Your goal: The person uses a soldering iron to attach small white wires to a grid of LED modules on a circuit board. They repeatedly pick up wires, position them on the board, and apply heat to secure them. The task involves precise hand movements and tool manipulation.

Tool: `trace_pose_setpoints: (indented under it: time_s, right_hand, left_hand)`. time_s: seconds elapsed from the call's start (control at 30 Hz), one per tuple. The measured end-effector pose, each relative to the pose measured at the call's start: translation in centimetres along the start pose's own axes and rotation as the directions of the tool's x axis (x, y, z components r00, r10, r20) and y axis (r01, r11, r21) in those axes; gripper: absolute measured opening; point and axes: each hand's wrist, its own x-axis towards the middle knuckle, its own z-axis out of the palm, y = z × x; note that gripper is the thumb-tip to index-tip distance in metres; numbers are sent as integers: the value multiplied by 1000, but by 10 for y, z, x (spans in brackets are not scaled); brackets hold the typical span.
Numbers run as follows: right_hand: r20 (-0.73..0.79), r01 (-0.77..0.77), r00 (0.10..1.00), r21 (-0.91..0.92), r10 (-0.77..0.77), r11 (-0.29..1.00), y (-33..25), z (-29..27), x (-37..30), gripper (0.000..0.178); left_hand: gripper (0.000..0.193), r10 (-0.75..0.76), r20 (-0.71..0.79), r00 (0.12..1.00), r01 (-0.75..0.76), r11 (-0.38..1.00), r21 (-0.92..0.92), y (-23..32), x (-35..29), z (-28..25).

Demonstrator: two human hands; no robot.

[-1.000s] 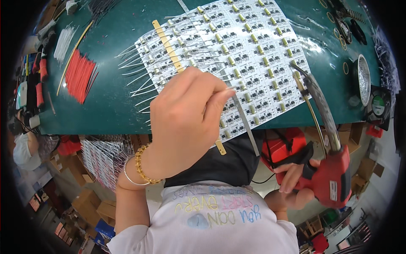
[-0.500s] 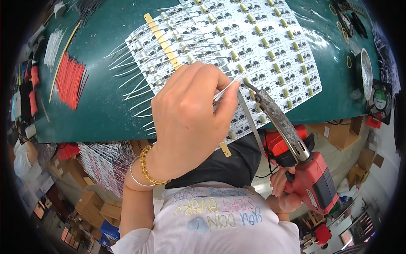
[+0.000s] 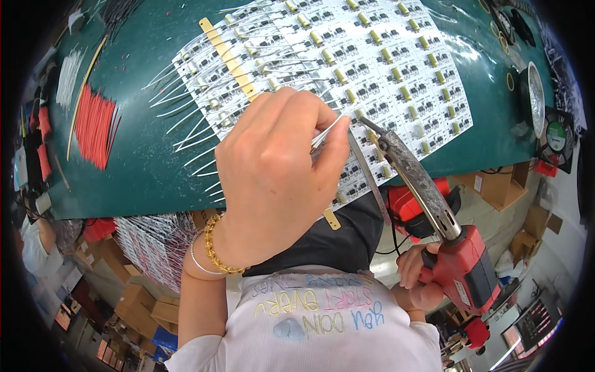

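My left hand [image 3: 279,155] is over the white circuit board panel [image 3: 443,68], its thumb and fingers pinching several thin white wires [image 3: 333,128]. Wire ends reach to the board just past the fingertips. In my right hand [image 3: 416,279], lower right, is a red and black soldering gun [image 3: 462,263]. Its dark tip meets the board close to the wire ends; whether it touches them I cannot tell. Rows of yellow cylindrical components [image 3: 396,74] and small black chips cover the panel. White wires stick out from its left part. My left fingers hide some of the board.
A yellow perforated strip [image 3: 226,57] lies across the panel, and a grey metal strip [image 3: 367,170] runs beside my fingertips. Red wires [image 3: 94,130] and white wires [image 3: 68,77] lie on the green table [image 3: 149,149] at left. A metal bowl [image 3: 533,96] and small fan [image 3: 556,137] stand right.
The table and the red wires have shifted slightly left and down in view. Both hands keep nearly the same place, the wires still pinched and the soldering tip still at the board.
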Motion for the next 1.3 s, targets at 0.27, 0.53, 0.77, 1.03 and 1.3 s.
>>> trace_pose_setpoints:
  time_s: [0.27, 0.53, 0.77, 1.03, 1.3]
  right_hand:
    - [-87, -151, 985, -48, 146, 987, -22, 28, 28, 83]
    - [-100, -180, 979, -8, 178, 984, -23, 12, 11, 80]
    - [-22, -130, 991, -38, 129, 991, -19, 6, 8, 64]
    - [-11, -163, 987, -104, 162, 981, -16, 7, 4, 45]
    - [10, -173, 982, -379, 191, 909, -15, -1, 1, 53]
  left_hand:
    - [11, -22, -5, 1000, 21, 1000, -22, 1, -1, -2]
    - [9, 14, -12, 1000, -15, 996, -85, 15, -4, -17]
    - [14, -33, 75, 997, 32, 999, 22, 6, -8, -8]
    - [14, -42, 120, 992, 44, 999, -8, 5, -6, -11]
    - [15, -30, 110, 993, 31, 1000, -5, 5, -5, -11]
